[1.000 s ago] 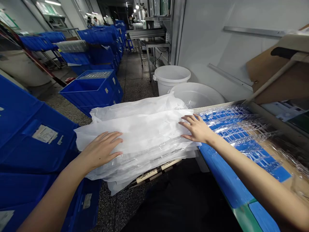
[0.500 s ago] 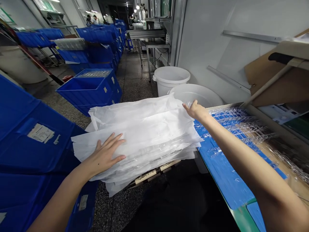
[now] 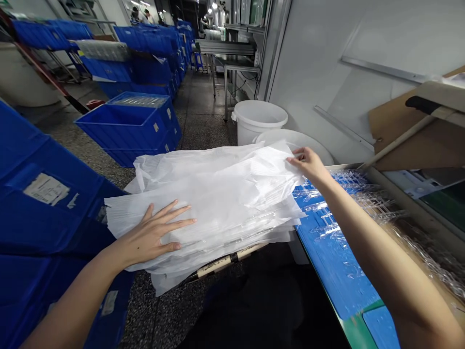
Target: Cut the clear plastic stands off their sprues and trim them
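Observation:
In front of me lies a stack of thin white ribbed sheets (image 3: 214,194), with transparent film showing among the layers near its front edge. My left hand (image 3: 154,237) rests palm down on the stack's left part, fingers spread. At the far right corner, my right hand (image 3: 308,162) pinches the edge of the top white sheet (image 3: 278,162) between thumb and fingers. That sheet is lifted and wrinkled at this end. A pale bar with dark bands (image 3: 218,264) shows under the stack's front edge.
Blue crates (image 3: 51,194) are stacked at my left, with another blue crate (image 3: 119,121) ahead. White tubs (image 3: 259,116) stand behind the stack. On the right, transparent plastic pieces (image 3: 378,198) lie on a bench with blue sheets (image 3: 337,261). Two people are far back.
My right hand has closed on the top sheet's corner and raised it, wrinkling its right end. My left hand stays flat on the stack, its fingers spread. The view has shifted slightly.

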Motion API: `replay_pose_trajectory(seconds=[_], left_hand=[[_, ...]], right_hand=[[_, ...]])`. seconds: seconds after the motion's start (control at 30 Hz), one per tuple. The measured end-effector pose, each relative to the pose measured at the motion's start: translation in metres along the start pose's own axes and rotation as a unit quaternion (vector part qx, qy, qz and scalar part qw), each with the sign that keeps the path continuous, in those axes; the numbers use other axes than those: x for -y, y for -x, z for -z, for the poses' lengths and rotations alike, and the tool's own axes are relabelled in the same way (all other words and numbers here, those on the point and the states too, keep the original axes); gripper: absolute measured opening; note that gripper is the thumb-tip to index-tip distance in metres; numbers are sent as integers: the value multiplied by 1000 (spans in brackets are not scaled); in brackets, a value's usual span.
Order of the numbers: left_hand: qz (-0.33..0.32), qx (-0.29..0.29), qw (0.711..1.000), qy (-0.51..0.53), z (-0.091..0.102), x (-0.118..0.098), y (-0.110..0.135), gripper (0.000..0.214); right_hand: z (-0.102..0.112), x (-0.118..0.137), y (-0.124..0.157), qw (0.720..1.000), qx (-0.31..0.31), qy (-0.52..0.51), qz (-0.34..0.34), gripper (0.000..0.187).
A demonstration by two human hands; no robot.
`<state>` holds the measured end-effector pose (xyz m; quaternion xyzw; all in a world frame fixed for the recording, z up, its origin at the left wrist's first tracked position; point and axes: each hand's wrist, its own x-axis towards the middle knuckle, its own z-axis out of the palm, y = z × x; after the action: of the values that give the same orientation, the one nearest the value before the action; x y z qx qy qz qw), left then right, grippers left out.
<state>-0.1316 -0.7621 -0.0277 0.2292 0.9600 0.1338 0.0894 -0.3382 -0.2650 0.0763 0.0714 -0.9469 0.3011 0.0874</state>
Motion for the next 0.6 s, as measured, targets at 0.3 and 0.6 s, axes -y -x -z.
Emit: replay_pose_trajectory(seconds=[0.3,0.6], left_hand=[[14,-58,998,30,34,2,-7,68],[193,22,980,-36,-3,-40,-31,74]], right_hand=[[-35,50,39,980,-41,145,130,56],[-99,18,58,971,54,208,107,71]])
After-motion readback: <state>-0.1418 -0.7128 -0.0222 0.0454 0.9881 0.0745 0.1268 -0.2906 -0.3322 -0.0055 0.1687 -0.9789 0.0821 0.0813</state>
